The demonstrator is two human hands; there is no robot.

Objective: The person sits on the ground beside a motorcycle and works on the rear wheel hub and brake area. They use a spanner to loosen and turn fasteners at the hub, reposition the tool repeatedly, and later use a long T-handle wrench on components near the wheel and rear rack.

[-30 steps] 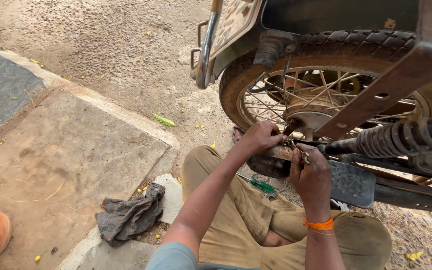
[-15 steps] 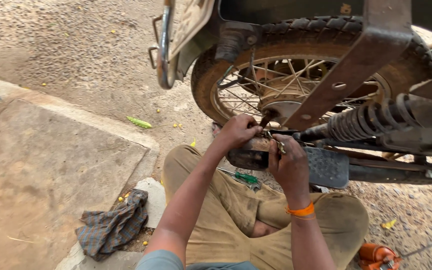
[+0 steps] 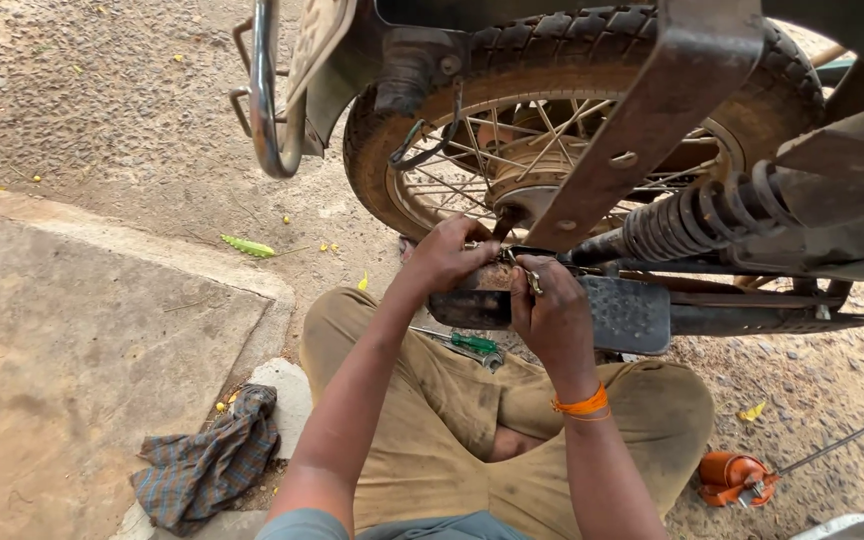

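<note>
Down low, person sits cross-legged in dusty khaki trousers (image 3: 442, 420) beside the spoked rear wheel (image 3: 572, 130) of a motorcycle, both hands up at the axle area just below the hub. Left hand (image 3: 447, 258) is clenched w/ fingers curled over the top of a dark rusty metal part (image 3: 472, 305) near the wheel's bottom; right hand (image 3: 552, 315), w/ an orange thread band (image 3: 582, 405) at the wrist, grips the same part from the right side, fingers pinched round a small shiny metal bit (image 3: 532, 283) — can't tell exactly what it is. Black ribbed footrest plate (image 3: 627, 315) sits just right of the hands, coiled black shock spring (image 3: 697, 220) further right & above. Green-handled screwdriver (image 3: 467, 345) lies on the left knee, just beneath the hands. Far left of wheel: curved chrome guard bar (image 3: 264, 100) & a tilted pale number plate (image 3: 317, 40), rectangular, markings not legible. Near left, crumpled grey checked rag (image 3: 212, 460) on the edge of the concrete slab (image 3: 82, 350). Near right, orange oil can w/ thin spout (image 3: 742, 478) on the gravel. Green leaf (image 3: 248, 246) lies on the ground left of the wheel.
</note>
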